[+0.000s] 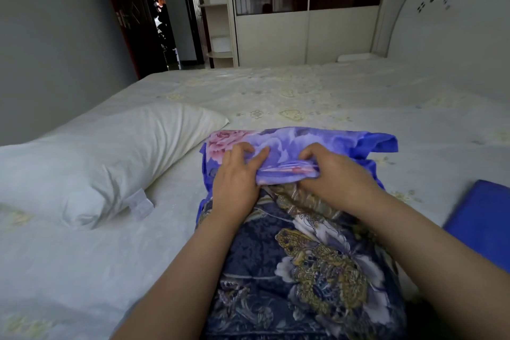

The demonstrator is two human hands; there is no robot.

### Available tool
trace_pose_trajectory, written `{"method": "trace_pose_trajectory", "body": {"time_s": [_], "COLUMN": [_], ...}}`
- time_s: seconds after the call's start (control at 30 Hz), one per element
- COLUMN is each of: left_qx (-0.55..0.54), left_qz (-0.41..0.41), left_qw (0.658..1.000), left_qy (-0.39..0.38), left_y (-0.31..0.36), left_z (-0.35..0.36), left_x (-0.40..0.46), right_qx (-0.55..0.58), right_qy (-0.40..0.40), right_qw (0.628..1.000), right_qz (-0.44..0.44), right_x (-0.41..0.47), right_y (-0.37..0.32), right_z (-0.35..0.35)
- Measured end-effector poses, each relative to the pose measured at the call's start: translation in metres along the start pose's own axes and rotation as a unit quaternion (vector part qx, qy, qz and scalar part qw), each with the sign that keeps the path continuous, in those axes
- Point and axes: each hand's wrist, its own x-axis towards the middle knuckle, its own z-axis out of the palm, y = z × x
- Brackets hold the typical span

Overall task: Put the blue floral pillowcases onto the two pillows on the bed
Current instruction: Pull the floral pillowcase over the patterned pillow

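**Bedroom, pale quilted bed**

On the bed's sheet (303,96) in front of you lies the blue floral pillowcase (298,143), soft, bunched cloth with pink blooms. Your left hand (237,174) lies on it, thumb pinching a fold; your right hand (331,171) grips its gathered edge. A bare white pillow (96,163), plump and creased, lies just left.

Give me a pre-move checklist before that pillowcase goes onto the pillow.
1. Both hands on the blue floral pillowcase: ok; left hand and right hand pinch its bunched near edge.
2. Opening found and spread: cannot tell; the fabric is gathered.
3. Bare white pillow within reach: ok, lying just left of the pillowcase.
4. Pillow free of clutter: ok, nothing lies on it.
5. Second pillow located: not ok; only one shows.
6. Second pillowcase: cannot tell; a blue folded item lies at right.
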Motion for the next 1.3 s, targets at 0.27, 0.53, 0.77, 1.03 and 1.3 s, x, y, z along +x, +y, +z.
{"method": "trace_pose_trajectory", "body": {"time_s": [0.27,0.53,0.77,1.03,1.3], "left_qx": [-0.174,-0.014,-0.059,-0.080,-0.097], "left_qz": [-0.117,-0.093,0.010,-0.023,-0.041], "left_qw": [0.978,0.995,0.998,0.985,0.993], "left_qy": [-0.003,-0.028,-0.028,-0.154,0.046], "left_y": [0.047,0.030,0.014,0.059,0.032], "left_z": [-0.023,-0.013,-0.015,-0.041,-0.021], "left_x": [0.000,0.000,0.005,0.005,-0.008], "right_qx": [-0.116,-0.076,-0.025,-0.106,-0.083], "right_qy": [0.278,0.110,-0.027,0.305,0.152], "right_qw": [0.952,0.984,0.998,0.944,0.967], "right_qz": [-0.056,-0.116,-0.055,-0.069,-0.185], "right_x": [0.019,-0.008,-0.001,0.003,-0.007], "right_y": [0.034,0.006,0.007,0.045,0.016], "right_z": [0.042,0.010,-0.008,0.038,0.014]}}
